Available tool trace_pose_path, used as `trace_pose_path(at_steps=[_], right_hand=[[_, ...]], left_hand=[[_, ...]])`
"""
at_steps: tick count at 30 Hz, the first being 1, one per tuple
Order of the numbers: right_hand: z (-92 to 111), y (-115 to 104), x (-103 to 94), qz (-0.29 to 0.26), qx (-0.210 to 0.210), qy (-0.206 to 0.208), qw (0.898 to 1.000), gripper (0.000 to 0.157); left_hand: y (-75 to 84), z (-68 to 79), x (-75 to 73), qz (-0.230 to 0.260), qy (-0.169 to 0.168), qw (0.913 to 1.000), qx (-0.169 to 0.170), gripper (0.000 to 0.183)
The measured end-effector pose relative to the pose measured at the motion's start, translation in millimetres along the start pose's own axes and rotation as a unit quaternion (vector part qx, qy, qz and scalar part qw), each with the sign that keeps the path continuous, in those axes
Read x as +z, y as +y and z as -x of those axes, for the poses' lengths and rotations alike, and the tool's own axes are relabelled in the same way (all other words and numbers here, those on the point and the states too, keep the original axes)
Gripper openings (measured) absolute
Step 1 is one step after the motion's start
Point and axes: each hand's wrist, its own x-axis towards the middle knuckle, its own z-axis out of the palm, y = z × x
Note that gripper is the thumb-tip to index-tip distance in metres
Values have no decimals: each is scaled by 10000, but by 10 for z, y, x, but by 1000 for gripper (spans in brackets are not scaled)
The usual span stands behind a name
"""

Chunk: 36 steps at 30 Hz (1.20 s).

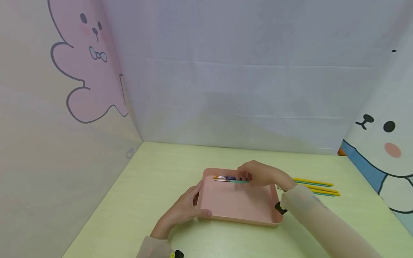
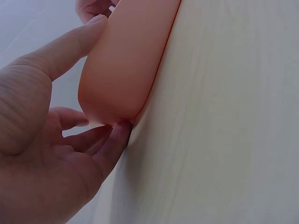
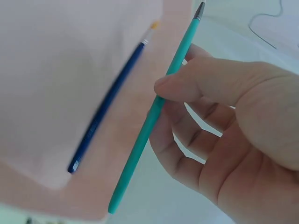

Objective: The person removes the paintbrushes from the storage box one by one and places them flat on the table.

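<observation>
A shallow pink tray [image 1: 238,202] lies on the pale table. My left hand [image 1: 184,206] grips its near left corner, thumb along the front wall and fingers around the side; the left wrist view shows the fingertips low on the tray wall [image 2: 131,51]. Over the far right part of the tray, my right hand [image 1: 258,173] pinches a teal paintbrush [image 3: 145,126] between thumb and fingers, its bristle end pointing left in the head view. Beside it a dark blue paintbrush [image 3: 107,102] with orange-yellow bristles lies in the tray, near the back wall.
Several yellow and teal thin handles [image 1: 317,188] lie on the table right of the tray, partly hidden behind the right forearm. White cloth walls [image 1: 232,100] with cartoon animals surround the table at the back and both sides.
</observation>
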Motion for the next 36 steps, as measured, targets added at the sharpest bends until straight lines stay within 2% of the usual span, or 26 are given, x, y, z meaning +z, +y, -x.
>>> trace_pose_path(at_steps=[4, 8, 15, 17, 23, 28, 36], right_hand=[[125, -20, -112, -108, 193, 32, 9998, 48], [254, 6, -186, -38, 377, 90, 9992, 49], [499, 120, -287, 132, 262, 362, 9989, 25], [580, 164, -302, 150, 230, 449, 9986, 25], [852, 270, -315, 23, 509, 611, 9968, 41], [1054, 372, -280, -69, 677, 744, 9949, 39], [1316, 557, -227, -103, 1199, 866, 9890, 36]], left_hand=[[-4, 3, -4, 79, -40, 10000, 30, 119], [-1, -1, -5, 89, -59, 9999, 56, 119], [1, -13, -7, 113, -92, 9999, 59, 119], [0, -13, -11, 140, -105, 9998, 83, 118], [8, -7, -17, 174, -121, 9997, 115, 117], [10, -6, -17, 132, -106, 9998, 108, 117], [11, -20, -13, 254, -199, 9993, 193, 116]])
